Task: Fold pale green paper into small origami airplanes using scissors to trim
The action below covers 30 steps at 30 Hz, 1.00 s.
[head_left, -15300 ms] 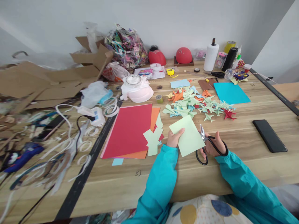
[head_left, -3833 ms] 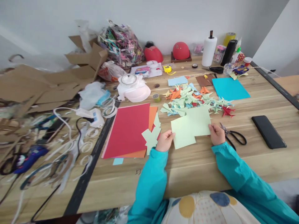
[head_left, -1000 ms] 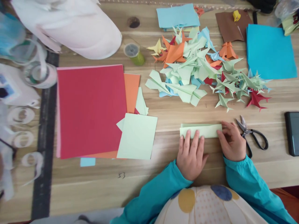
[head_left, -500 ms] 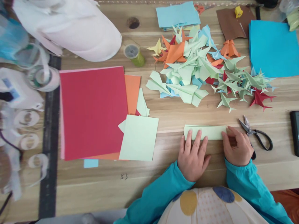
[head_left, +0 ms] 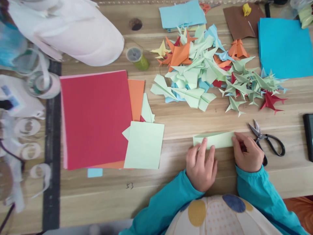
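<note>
A strip of folded pale green paper (head_left: 221, 140) lies on the wooden table in front of me, its upper layer slightly lifted along the far edge. My left hand (head_left: 201, 166) rests at its left part, fingers apart, the fingertips touching the paper. At the right end, my right hand (head_left: 248, 151) pinches the paper's corner between thumb and forefinger. Just beyond the right hand lie black-handled scissors (head_left: 262, 137), partly hidden by it. To the left, a square pale green sheet (head_left: 146, 147) overlaps a large red sheet (head_left: 97, 120).
Behind the strip spreads a pile of folded paper planes and birds (head_left: 193, 75). Bright blue sheets (head_left: 286, 49) lie at the back right, light blue paper (head_left: 182, 14) at the back. A thread spool (head_left: 138, 58) stands near a white bag (head_left: 80, 36). Tape rolls (head_left: 44, 85) line the left.
My left fingers have bent and drawn back a little from lying flat on the strip. The strip's upper layer now gapes at the left, while my right hand keeps its pinch.
</note>
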Each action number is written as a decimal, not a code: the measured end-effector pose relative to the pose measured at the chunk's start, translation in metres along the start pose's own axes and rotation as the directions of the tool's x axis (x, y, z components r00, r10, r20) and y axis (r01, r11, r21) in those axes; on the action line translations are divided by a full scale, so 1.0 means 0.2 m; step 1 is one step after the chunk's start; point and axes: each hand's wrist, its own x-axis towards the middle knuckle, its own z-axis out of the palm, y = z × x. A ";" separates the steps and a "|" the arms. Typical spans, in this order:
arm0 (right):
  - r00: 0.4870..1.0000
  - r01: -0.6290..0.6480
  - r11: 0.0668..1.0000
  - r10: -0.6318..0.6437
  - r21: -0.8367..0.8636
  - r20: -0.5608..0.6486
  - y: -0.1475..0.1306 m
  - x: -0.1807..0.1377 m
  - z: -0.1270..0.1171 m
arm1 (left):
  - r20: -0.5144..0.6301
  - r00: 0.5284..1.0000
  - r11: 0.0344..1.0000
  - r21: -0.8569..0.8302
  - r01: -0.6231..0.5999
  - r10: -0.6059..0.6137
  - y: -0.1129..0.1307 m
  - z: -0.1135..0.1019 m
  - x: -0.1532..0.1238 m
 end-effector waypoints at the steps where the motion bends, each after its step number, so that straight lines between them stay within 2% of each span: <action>1: 1.000 -0.002 1.000 0.002 0.005 -0.002 0.00 0.00 0.00 | -0.011 1.000 1.000 -0.012 -0.001 0.001 0.00 0.00 0.00; 6: 1.000 0.021 0.999 -0.021 0.025 -0.005 -0.01 0.02 0.00 | -0.085 0.996 0.999 -0.040 -0.007 0.003 -0.01 0.00 -0.01; 13: 0.999 0.046 0.999 -0.045 0.028 -0.015 -0.01 0.02 -0.01 | 0.002 1.000 1.000 0.028 -0.014 0.014 -0.02 0.01 0.01; 16: 0.999 0.051 0.998 -0.050 0.029 -0.013 -0.01 0.01 -0.01 | 0.020 1.000 1.000 0.025 0.017 -0.017 -0.01 0.01 0.00; 30: 0.997 0.073 0.996 -0.074 -0.040 -0.024 0.01 0.00 0.00 | 0.037 0.998 0.998 0.021 0.052 -0.053 -0.01 0.01 0.00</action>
